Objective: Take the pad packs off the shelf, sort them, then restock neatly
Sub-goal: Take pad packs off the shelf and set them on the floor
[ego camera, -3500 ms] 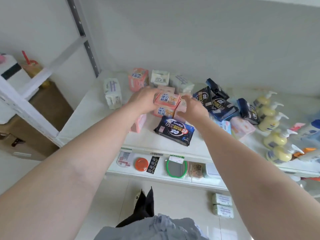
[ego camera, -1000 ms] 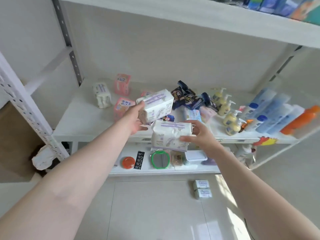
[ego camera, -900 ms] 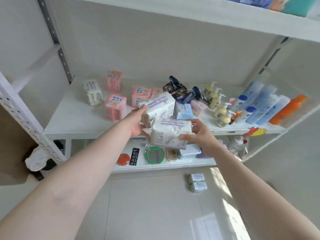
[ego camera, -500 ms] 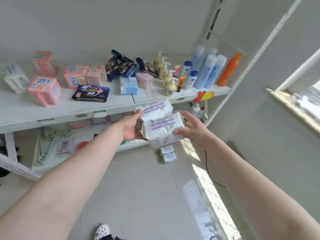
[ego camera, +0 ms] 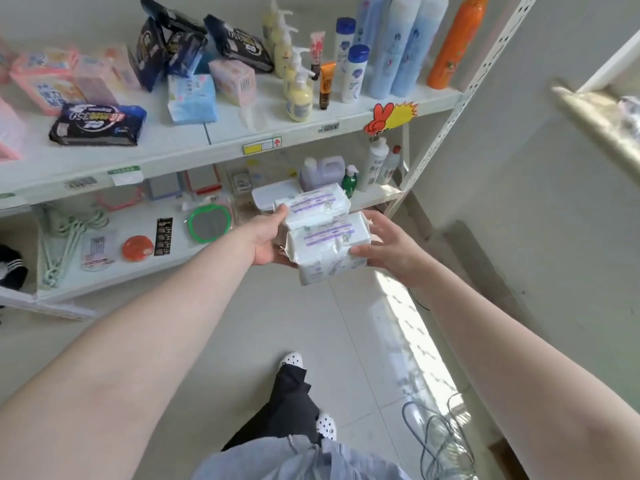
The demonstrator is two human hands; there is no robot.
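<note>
I hold two white pad packs with purple stripes between my hands, out in front of the shelf and above the floor. My left hand grips the upper white pack and the left end of the lower white pack. My right hand grips the lower pack's right end. Left on the shelf are pink packs, a dark blue pack lying flat, upright dark packs, a light blue pack and a pale pink pack.
Pump bottles, blue bottles and an orange bottle stand at the shelf's right end. The lower shelf holds a green mirror, an orange lid and detergent jugs. Cables lie on the floor at right, by my feet.
I have stepped back and turned right with both white packs; they now sit lower, level with the lower shelf, and closer together between my hands.
</note>
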